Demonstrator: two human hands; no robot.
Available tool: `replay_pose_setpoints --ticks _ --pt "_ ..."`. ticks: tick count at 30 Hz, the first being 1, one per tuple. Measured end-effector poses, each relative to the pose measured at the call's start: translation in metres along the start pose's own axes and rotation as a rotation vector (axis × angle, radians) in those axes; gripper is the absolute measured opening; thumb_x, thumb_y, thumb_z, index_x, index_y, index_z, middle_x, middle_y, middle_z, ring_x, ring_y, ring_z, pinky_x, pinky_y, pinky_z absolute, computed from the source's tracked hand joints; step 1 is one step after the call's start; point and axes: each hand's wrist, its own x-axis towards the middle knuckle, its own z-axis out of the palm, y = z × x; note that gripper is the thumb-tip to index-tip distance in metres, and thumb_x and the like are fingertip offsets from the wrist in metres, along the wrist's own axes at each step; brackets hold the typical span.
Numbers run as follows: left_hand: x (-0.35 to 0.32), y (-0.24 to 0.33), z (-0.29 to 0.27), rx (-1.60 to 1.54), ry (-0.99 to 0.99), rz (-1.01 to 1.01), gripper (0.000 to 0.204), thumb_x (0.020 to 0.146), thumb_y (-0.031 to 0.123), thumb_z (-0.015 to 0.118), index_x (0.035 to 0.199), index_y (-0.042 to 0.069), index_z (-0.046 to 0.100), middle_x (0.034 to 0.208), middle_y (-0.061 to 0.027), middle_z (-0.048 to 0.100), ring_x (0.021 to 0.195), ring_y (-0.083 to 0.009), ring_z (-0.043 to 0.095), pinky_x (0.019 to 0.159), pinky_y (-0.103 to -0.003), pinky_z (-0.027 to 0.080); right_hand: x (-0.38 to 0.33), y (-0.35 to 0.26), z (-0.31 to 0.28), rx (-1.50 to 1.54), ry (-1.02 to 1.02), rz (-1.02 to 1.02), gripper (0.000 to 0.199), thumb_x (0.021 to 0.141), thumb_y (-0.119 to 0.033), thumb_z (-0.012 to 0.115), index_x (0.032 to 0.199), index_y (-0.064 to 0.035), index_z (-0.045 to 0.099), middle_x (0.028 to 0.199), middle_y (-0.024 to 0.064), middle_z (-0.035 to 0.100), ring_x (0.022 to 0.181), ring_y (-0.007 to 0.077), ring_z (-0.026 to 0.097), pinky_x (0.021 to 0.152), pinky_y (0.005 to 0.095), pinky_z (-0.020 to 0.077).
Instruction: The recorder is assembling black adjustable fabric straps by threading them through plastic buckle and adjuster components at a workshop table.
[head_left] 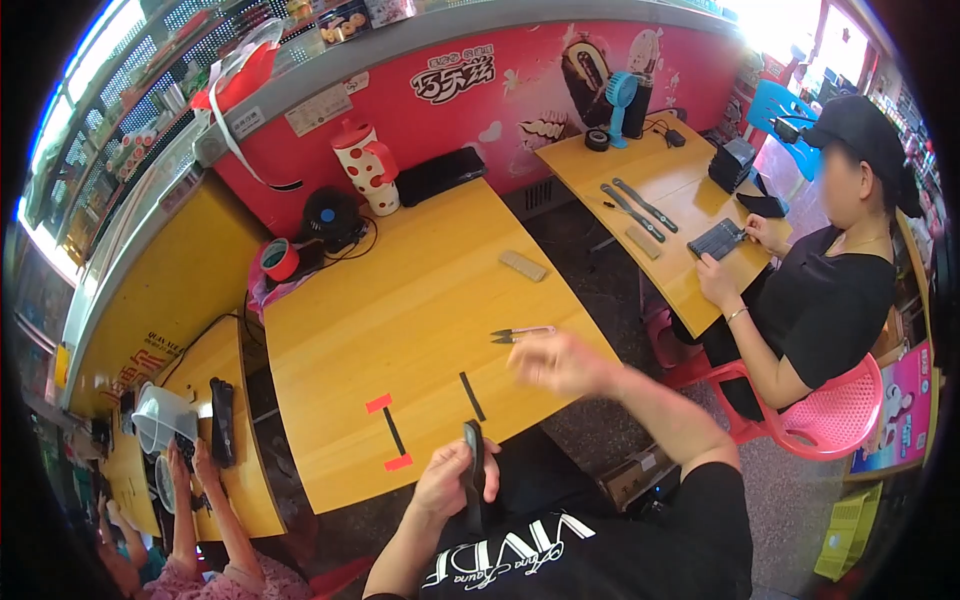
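The black strap [473, 437] lies within the left grip [443, 482], fingers closed around it, its upper end poking out toward twelve o'clock, with a black strip [472, 396] near it at that same bearing on the surface [340, 340]. The right grip [557, 365] is blurred, fingers partly curled, so I cannot tell whether it holds anything; the scissors [508, 336] are just beside it at ten o'clock.

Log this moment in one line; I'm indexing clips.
left hand: holds black piece | right hand: blurred, near snips | table: two black strips, two red tape pieces
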Motion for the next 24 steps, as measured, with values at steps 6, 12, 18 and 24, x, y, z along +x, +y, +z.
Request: replay_pose_setpoints --ticks 6,12,18,24 --pt "0.031 0.006 -0.038 -0.204 0.081 0.101 0.036 0.099 0.024 0.046 0.121 -0.004 0.052 0.089 -0.0132 0.059 0.065 -0.0208 0.056 0.062 -0.034 0.043 0.074 0.164 -0.157 -1.179 0.601 0.264 0.013 0.078 -0.009 0.060 0.089 -0.0037 0.064 0.096 0.0173 0.055 0.093 0.0348 0.056 0.074 0.0446 0.0481" --pt "0.026 0.003 -0.059 -0.368 0.047 0.064 0.038 0.098 0.024 0.046 0.124 -0.004 0.049 0.084 -0.0120 0.054 0.062 -0.0183 0.049 0.058 -0.032 0.038 0.107 0.222 -0.206 -1.240 0.614 0.532 0.021 0.083 -0.010 0.054 0.099 -0.0043 0.067 0.119 0.0144 0.053 0.114 0.0321 0.049 0.093 0.0449 0.0405" --pt "0.025 -0.001 -0.070 -0.439 0.027 0.081 0.039 0.097 0.025 0.048 0.124 -0.003 0.050 0.085 -0.0119 0.053 0.062 -0.0175 0.048 0.057 -0.031 0.037 0.116 0.233 -0.201 -1.316 0.568 0.501 0.020 0.083 -0.009 0.053 0.097 -0.0048 0.066 0.114 0.0140 0.054 0.113 0.0308 0.049 0.091 0.0458 0.0402" --pt "0.024 -0.003 -0.070 -0.433 -0.031 0.119 0.040 0.098 0.025 0.047 0.127 -0.002 0.049 0.083 -0.0110 0.053 0.060 -0.0171 0.047 0.056 -0.030 0.036 0.101 0.188 -0.184 -1.442 0.553 -0.002 0.007 0.085 -0.008 0.053 0.089 -0.0060 0.059 0.092 0.0091 0.061 0.086 0.0281 0.059 0.072 0.0395 0.0444"
